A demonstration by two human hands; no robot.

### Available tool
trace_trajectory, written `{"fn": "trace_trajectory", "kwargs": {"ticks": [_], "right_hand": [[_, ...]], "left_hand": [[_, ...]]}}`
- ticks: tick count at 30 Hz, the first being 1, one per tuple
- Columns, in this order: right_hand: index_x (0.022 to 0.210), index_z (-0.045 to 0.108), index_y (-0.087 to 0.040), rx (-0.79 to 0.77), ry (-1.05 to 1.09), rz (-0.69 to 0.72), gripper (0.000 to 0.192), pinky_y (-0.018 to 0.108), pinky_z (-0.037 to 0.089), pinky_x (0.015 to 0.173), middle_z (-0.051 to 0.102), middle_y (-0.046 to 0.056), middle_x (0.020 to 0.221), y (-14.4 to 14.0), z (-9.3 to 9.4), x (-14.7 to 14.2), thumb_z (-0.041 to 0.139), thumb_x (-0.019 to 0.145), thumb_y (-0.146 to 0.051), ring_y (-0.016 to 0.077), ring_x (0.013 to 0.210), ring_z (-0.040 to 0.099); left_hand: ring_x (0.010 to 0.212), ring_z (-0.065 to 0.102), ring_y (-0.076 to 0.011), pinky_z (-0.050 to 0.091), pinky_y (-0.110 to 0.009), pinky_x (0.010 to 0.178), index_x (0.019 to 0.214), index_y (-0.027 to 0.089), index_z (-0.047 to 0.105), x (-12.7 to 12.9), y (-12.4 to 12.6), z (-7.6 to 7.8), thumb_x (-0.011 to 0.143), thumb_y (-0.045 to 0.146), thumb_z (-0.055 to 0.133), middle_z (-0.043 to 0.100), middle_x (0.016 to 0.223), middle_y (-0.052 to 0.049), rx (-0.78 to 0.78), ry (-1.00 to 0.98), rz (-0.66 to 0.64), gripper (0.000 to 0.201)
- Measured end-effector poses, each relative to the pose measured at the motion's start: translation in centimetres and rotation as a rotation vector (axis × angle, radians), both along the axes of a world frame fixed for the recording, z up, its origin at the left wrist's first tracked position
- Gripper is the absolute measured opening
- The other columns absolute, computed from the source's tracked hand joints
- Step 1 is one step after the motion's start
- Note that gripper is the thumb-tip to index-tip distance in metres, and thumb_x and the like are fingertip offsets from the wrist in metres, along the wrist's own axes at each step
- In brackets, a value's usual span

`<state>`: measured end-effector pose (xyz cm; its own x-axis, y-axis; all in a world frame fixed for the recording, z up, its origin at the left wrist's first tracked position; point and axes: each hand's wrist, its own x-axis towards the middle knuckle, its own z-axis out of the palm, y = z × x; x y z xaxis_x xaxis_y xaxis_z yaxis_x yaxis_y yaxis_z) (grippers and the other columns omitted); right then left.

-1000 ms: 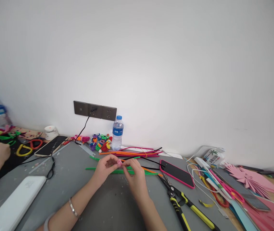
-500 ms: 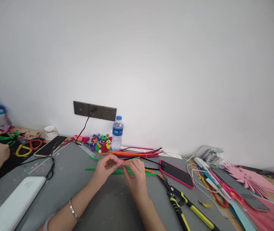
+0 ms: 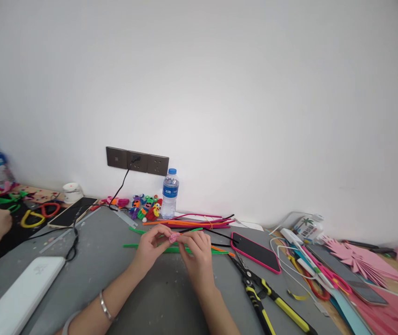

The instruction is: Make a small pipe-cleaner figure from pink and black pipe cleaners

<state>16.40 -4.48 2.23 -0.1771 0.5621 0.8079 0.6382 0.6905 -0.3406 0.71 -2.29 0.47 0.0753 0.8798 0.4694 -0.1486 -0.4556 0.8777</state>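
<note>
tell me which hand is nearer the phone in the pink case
Right. The right hand is just left of the pink-cased phone, pinching a small pink piece. The left hand pinches the piece from its far side, farther from the phone.

Both hands, left hand (image 3: 151,247) and right hand (image 3: 198,255), on a small pink piece (image 3: 173,237) above green pipe cleaners (image 3: 171,249).

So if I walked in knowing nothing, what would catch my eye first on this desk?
Probably the left hand and right hand meeting at the middle of the grey table, pinching a small pink piece between their fingertips. Just behind them lie bright pipe cleaners in green, orange and pink, and to the right a phone in a pink case beside yellow-handled pliers.
</note>
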Motion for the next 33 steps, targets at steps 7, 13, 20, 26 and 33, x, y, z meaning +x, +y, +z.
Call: {"fn": "trace_trajectory", "kwargs": {"ticks": [7, 13, 20, 26, 33], "right_hand": [[0.085, 0.061, -0.024, -0.035, 0.022, 0.007, 0.015, 0.033, 0.034, 0.068, 0.067, 0.001, 0.081, 0.12, -0.39, -0.13, 0.057, 0.087, -0.01, 0.0188, 0.075, 0.057], [0.084, 0.062, -0.023, -0.041, 0.039, -0.006, 0.012, 0.032, 0.034, 0.068, 0.067, 0.001, 0.08, 0.26, -0.61, -0.18, 0.057, 0.088, -0.013, 0.0182, 0.076, 0.056], [0.082, 0.061, -0.021, 0.006, 0.033, -0.052, 0.013, 0.03, 0.032, 0.066, 0.066, 0.0, 0.078, 0.45, -0.87, -0.32, 0.057, 0.087, -0.011, 0.0168, 0.074, 0.053], [0.08, 0.06, -0.021, 0.01, 0.035, -0.064, 0.014, 0.03, 0.031, 0.067, 0.065, 0.0, 0.078, 0.49, -0.91, -0.41, 0.056, 0.086, -0.009, 0.0167, 0.073, 0.052], [0.083, 0.058, -0.022, 0.008, 0.028, -0.031, 0.016, 0.03, 0.03, 0.066, 0.065, -0.001, 0.076, 0.22, -0.42, -0.56, 0.057, 0.085, -0.007, 0.0162, 0.073, 0.053]], "left_hand": [[0.078, 0.064, -0.0182, 0.053, -0.029, 0.072, 0.073, 0.019, 0.063, 0.02, -0.05, 0.03, 0.075, 0.026, 0.073, 0.063, 0.077, -0.002, -0.033, -0.015, -0.007, 0.012], [0.076, 0.063, -0.0172, 0.053, -0.027, 0.071, 0.073, 0.018, 0.062, 0.03, 0.07, -0.13, 0.075, 0.027, 0.073, 0.063, 0.076, -0.002, -0.021, -0.015, 0.013, 0.013], [0.077, 0.061, -0.0164, 0.055, -0.027, 0.072, 0.074, 0.018, 0.062, 0.17, 0.34, -0.83, 0.074, 0.026, 0.073, 0.061, 0.078, -0.001, -0.036, -0.02, 0.032, 0.014], [0.078, 0.062, -0.0162, 0.056, -0.028, 0.073, 0.079, 0.019, 0.061, 0.39, 0.06, -0.56, 0.071, 0.025, 0.074, 0.06, 0.078, 0.0, -0.061, -0.032, 0.045, 0.017], [0.079, 0.063, -0.0175, 0.056, -0.029, 0.073, 0.078, 0.018, 0.063, 0.17, 0.28, -0.49, 0.072, 0.027, 0.073, 0.062, 0.079, -0.002, -0.031, 0.008, 0.044, 0.015]]}}
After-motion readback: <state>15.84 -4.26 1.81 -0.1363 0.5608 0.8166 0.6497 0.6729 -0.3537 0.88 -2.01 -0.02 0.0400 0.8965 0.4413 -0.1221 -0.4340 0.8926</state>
